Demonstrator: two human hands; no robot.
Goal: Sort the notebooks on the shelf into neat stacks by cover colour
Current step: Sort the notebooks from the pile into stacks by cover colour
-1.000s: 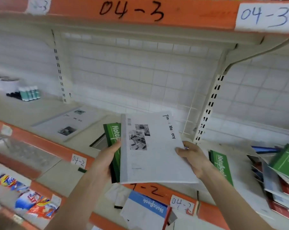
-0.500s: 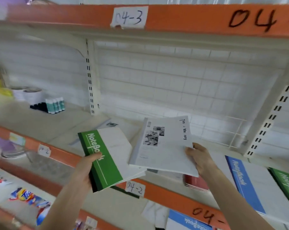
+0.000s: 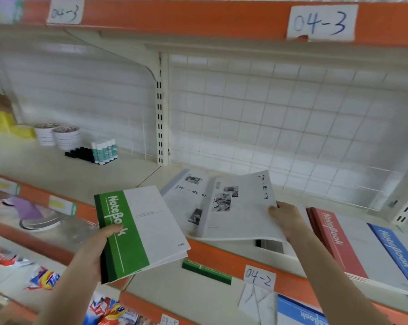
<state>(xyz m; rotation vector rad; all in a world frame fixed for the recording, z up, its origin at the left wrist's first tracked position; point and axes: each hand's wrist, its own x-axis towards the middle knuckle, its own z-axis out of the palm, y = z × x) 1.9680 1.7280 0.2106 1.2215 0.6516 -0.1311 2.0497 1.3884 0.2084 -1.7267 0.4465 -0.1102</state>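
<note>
In the head view, a green notebook [image 3: 137,231] is gripped at its spine by the left hand [image 3: 97,249]. The thumb is laid across the green band; the fingers are hidden beneath the cover. A dark edge is seen under this notebook, and whether it belongs to a second book cannot be told. The notebook is held tilted in front of the shelf [image 3: 81,174], clear of its orange lip.

A grey notebook [image 3: 240,207] is pinched at its right edge by the right hand [image 3: 285,219], thumb on top, the fingers again concealed below. It is held low over the shelf, partly covering another grey notebook [image 3: 186,193] that lies flat there. Whether the two touch cannot be made out.

To the right, a red notebook [image 3: 332,235] and a blue notebook [image 3: 397,252] are overlapped on the shelf, the blue one cut off by the frame. Further left, glue sticks [image 3: 104,151] and white tubs [image 3: 62,136] are seen, slightly blurred. Below, a green strip [image 3: 206,272] is mostly hidden.
</note>
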